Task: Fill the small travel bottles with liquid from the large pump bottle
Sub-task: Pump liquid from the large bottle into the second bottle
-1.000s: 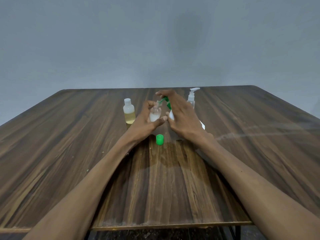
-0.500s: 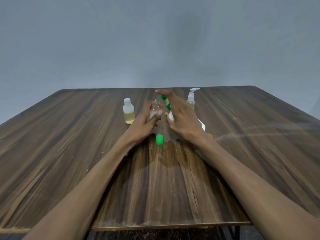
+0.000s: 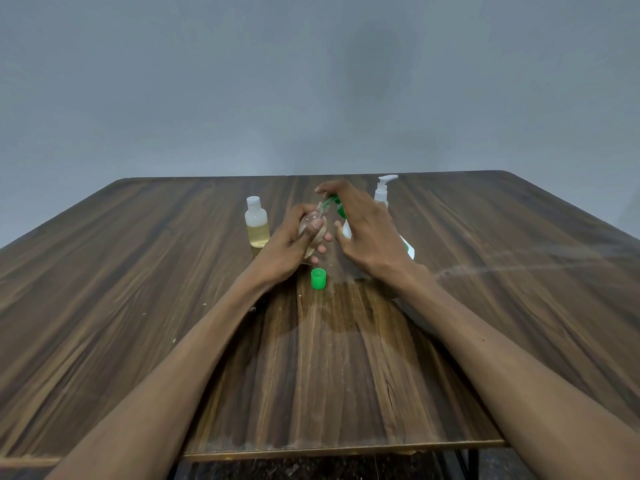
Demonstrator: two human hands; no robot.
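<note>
My left hand point(image 3: 294, 242) grips a small clear travel bottle point(image 3: 309, 227), tilted with its open neck up against the green nozzle of the large pump bottle point(image 3: 346, 231). My right hand point(image 3: 367, 233) lies over that white bottle, its forefinger on top of the green pump head point(image 3: 333, 202) and its thumb at the bottle's side. Most of the bottle's body is hidden under the palm; a white part shows at the right. A loose green cap point(image 3: 318, 278) stands on the table just in front of both hands.
A capped small bottle of yellow liquid point(image 3: 257, 225) stands left of my hands. A clear bottle with a white pump point(image 3: 382, 190) stands behind my right hand. The wooden table point(image 3: 138, 306) has a wet patch in front of the cap.
My left hand has tilted the small bottle further over and wrapped its fingers round it, keeping the neck at the nozzle. My right hand stays on the pump.
</note>
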